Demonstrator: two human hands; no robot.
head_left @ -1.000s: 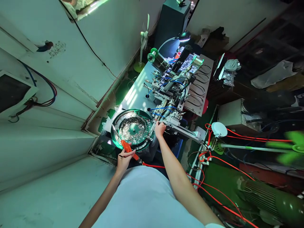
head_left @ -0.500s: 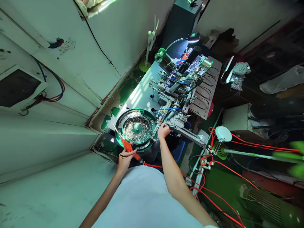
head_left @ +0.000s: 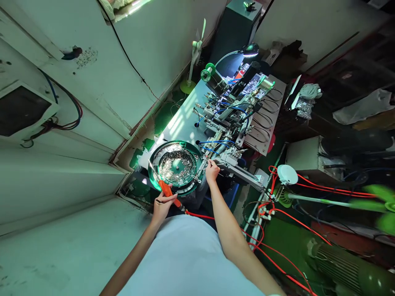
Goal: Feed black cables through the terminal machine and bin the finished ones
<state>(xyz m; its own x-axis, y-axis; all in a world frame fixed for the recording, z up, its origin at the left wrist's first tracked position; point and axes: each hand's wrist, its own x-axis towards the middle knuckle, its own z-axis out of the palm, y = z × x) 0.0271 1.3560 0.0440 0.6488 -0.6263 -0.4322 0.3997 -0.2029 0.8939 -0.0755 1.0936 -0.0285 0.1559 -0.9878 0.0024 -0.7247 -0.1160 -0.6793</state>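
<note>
My left hand [head_left: 163, 205] is closed around an orange air blow gun [head_left: 166, 189], whose thin metal nozzle points up and left over the near rim of a round green feeder bowl [head_left: 149, 172]. Many small shiny metal parts [head_left: 173, 174] lie inside the bowl. At the bowl's right side, my right hand [head_left: 212, 171] is closed in a pinch at the metal feed track [head_left: 203, 165]. Whatever lies between its fingertips is too small to make out. A red air hose [head_left: 200, 214] runs right from the blow gun's end.
An assembly machine [head_left: 230, 111] with blue tubes covers the table [head_left: 180, 119] beyond my hands. A lit lamp [head_left: 250, 50] and a green wire spool [head_left: 207, 72] stand behind it. To the right are red hoses [head_left: 293, 234], a fan with green blades [head_left: 385, 205] and a motor [head_left: 342, 259].
My right hand has shifted slightly at the track, its fingers now reaching further up along it. My left hand keeps the blow gun in nearly the same place. The view has turned slightly.
</note>
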